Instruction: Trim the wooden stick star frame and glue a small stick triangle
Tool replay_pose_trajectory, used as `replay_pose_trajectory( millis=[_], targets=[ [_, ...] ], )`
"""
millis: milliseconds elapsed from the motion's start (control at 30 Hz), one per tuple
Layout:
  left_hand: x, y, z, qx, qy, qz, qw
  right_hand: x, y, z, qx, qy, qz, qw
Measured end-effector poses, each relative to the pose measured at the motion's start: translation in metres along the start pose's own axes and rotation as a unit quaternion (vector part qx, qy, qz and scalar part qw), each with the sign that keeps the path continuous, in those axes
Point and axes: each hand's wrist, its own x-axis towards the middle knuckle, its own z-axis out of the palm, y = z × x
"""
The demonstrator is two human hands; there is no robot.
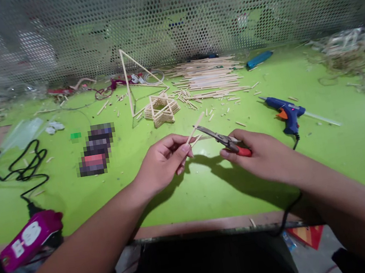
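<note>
My left hand [167, 161] pinches thin wooden sticks [196, 127] between thumb and fingers, near the middle of the green table. Wrapped round red-handled pliers [226, 139], my right hand [261, 151] holds their metal jaws close to the upper end of a stick. Behind my left hand sits a star-shaped frame of stacked sticks [162, 109]. A large triangle of sticks [126, 83] stands upright beside it.
A pile of sticks [209, 77] and short offcuts lie at the back. On the right is a blue glue gun [288, 113] with a cord. A blurred phone-like object [96, 150], black cable [40, 166] and magenta power block [32, 238] are left. Perforated mesh [164, 19] rises behind.
</note>
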Motion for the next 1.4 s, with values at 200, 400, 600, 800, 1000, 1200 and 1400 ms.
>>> replay_pose_trajectory(
  millis=[200,400,600,800,1000,1200,1400],
  targets=[
    [-0.0011,0.0023,0.0004,0.071,0.041,0.038,0.996,0.0009,0.0012,-0.0002,-0.004,0.008,0.002,1.0],
    [-0.0005,0.003,0.0008,0.106,0.048,0.048,0.992,0.0019,0.0016,0.0003,-0.009,0.01,0.008,1.0],
    [-0.0005,0.002,0.0012,0.119,0.054,0.056,0.99,0.0013,0.0033,0.0009,-0.007,0.008,0.006,1.0],
    [-0.0005,0.0026,0.0035,0.132,0.073,0.057,0.987,0.0016,0.0029,0.0029,-0.009,0.005,0.007,1.0],
    [-0.0013,0.0025,0.0049,0.129,0.083,0.051,0.987,0.0016,0.0024,0.0032,-0.008,0.003,0.005,1.0],
    [-0.0011,0.0051,0.0072,0.12,0.088,0.044,0.988,0.0015,0.0034,0.003,-0.007,0.001,0.004,1.0],
    [-0.001,0.0055,0.007,0.117,0.088,0.037,0.989,0.0022,0.0038,0.004,0.002,0.006,-0.01,1.0]
  ],
)
